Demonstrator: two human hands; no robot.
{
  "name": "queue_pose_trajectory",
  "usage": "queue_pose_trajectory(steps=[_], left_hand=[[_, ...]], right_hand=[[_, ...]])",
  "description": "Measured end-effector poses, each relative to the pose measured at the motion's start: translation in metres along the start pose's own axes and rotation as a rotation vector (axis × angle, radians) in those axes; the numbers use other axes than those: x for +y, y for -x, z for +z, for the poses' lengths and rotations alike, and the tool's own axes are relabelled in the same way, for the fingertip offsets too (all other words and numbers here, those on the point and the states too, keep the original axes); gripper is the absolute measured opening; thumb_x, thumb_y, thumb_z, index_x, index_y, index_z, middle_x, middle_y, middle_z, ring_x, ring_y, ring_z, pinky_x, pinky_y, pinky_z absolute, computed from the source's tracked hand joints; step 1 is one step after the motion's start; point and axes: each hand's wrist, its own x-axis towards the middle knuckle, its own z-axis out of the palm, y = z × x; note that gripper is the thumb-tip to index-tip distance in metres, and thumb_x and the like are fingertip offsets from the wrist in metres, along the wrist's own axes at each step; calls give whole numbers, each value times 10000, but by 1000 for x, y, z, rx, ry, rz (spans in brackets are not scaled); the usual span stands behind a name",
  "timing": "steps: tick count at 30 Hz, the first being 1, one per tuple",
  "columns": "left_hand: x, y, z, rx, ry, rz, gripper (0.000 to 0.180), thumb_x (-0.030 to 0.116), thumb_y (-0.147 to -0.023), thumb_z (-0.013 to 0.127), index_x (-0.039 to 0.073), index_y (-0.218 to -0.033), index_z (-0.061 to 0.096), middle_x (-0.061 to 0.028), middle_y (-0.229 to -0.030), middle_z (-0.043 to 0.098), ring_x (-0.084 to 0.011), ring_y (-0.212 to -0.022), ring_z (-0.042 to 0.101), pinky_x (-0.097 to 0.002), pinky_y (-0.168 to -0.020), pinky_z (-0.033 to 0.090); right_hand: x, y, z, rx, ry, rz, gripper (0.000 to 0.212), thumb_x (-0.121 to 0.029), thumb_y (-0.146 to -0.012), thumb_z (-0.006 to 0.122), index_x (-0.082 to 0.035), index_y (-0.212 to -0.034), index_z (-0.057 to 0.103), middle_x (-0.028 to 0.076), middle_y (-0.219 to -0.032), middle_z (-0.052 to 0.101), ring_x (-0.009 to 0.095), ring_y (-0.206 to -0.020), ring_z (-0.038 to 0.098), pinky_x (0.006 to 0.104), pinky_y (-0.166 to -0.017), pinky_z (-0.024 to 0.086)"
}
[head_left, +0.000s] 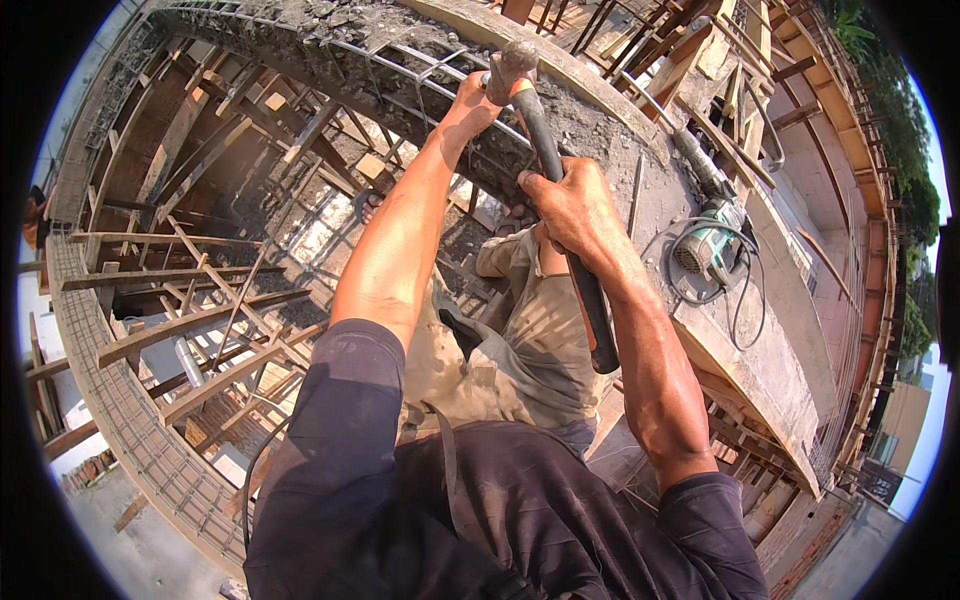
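One blunt-headed, black-handled hammer (541,128) clenched in right hand (578,205); left hand (470,108) curled near crumbly concrete (598,128), hold unclear.

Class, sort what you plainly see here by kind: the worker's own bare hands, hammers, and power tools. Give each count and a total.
Bare hands: 2 (left hand and right hand)
Hammers: 1 (black-handled hammer, gripped in the right hand)
Power tools: 1 (teal-and-grey power tool, lying to the right)
Total: 4
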Motion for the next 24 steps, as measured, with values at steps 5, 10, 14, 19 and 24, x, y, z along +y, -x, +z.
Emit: queue_pose_trajectory(steps=[5,10,14,19,24], left_hand=[[-20,-5,-20,48,129,-87,551,596,-971,535,64,-962,679,-24,-739,574,-177,-748,534,-493,-712,441],[25,-2,-1,5,-15,-237,560,616,-975,512,83,-893,664,-35,-716,564,-187,-749,542,-475,-708,440],[14,-6,-8,29,71,-169,430,513,-961,613,92,-1029,672,-41,-823,618,-195,-808,565,-433,-751,473],[7,1,10,137,-90,140,510,548,-976,562,60,-1050,688,-65,-879,660,-185,-832,592,-425,-760,492],[22,-1,29,199,-42,10,294,209,-915,617,31,-1145,659,-202,-1048,704,-362,-1029,670,-432,-875,524]], right_hand=[[-97,53,-40,147,-106,-287,291,-260,-880,694,-5,-761,620,19,-544,533,91,-460,518,284,-422,397],[-127,38,-56,390,-516,-666,274,-178,-969,603,-97,-710,568,-44,-507,496,43,-414,468,235,-374,342],[-61,3,-20,307,-187,-434,296,-277,-880,666,-1,-774,642,60,-560,565,149,-514,555,336,-501,439],[-1,8,8,-107,-16,54,316,-283,-840,661,28,-785,647,145,-593,608,247,-593,650,394,-593,500],[-24,58,-21,-88,-194,12,299,-276,-884,667,-9,-763,608,39,-560,546,122,-476,510,328,-473,414]])
